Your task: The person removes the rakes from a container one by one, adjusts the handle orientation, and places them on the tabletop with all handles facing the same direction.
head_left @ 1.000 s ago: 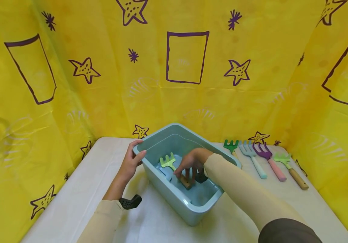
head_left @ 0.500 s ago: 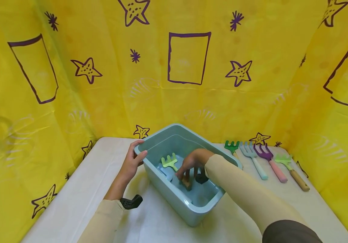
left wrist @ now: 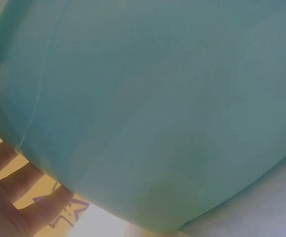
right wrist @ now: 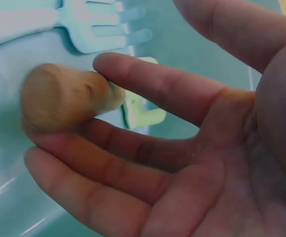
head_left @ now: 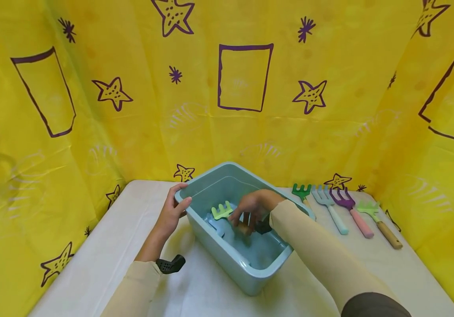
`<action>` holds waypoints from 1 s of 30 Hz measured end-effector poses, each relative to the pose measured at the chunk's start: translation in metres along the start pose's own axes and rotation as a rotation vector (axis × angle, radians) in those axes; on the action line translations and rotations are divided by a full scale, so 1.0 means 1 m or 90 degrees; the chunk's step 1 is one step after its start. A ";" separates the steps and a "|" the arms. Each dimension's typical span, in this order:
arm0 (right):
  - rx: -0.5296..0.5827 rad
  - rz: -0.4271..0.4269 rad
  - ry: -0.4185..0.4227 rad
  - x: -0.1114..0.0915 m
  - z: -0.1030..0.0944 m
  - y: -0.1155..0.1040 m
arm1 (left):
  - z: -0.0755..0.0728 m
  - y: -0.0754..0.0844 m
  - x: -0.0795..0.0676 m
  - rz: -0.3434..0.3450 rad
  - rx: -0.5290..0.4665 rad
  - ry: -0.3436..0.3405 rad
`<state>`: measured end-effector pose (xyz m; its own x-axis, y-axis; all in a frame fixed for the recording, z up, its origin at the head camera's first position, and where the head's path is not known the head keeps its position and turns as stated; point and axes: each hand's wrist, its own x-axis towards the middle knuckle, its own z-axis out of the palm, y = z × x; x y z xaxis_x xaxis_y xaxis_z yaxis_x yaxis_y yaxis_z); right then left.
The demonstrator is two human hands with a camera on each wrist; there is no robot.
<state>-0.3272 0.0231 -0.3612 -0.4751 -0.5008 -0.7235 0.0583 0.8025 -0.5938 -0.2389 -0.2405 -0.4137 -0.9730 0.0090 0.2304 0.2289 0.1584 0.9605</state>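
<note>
We see the left hand (head_left: 172,204) gripping the pale-blue rectangular plastic bin (head_left: 264,272) at its corner. Inside, the right hand (head_left: 252,209), half curled, holds the light-green hand rake (right wrist: 78,94) by its round wooden handle, beside a light-blue fork (right wrist: 86,29).

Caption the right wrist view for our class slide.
Right-hand fingers hold a wooden handle beside a blue fork in a bin.

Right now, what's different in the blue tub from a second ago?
In the blue tub, the right hand has tipped up the wooden handle of the light green fork. The tub, the left hand gripping it, and the four forks on the table look the same.
</note>
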 end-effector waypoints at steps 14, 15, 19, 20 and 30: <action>0.022 -0.039 0.173 -0.001 -0.001 0.007 | 0.000 -0.002 0.001 -0.010 -0.008 -0.003; 0.023 -0.041 0.172 0.000 -0.001 0.008 | 0.000 -0.001 0.002 -0.013 -0.009 -0.003; 0.045 -0.037 0.170 0.001 0.000 0.007 | 0.000 0.005 0.001 -0.020 -0.018 -0.008; 0.044 -0.036 0.174 0.001 0.000 0.007 | 0.000 0.007 0.001 -0.021 -0.021 -0.010; -0.062 -0.008 0.185 0.000 0.000 0.006 | 0.000 0.001 0.001 -0.011 -0.011 -0.002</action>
<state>-0.3274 0.0276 -0.3647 -0.7079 -0.4084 -0.5763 -0.0275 0.8312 -0.5552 -0.2392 -0.2404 -0.4122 -0.9771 0.0092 0.2126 0.2118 0.1414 0.9670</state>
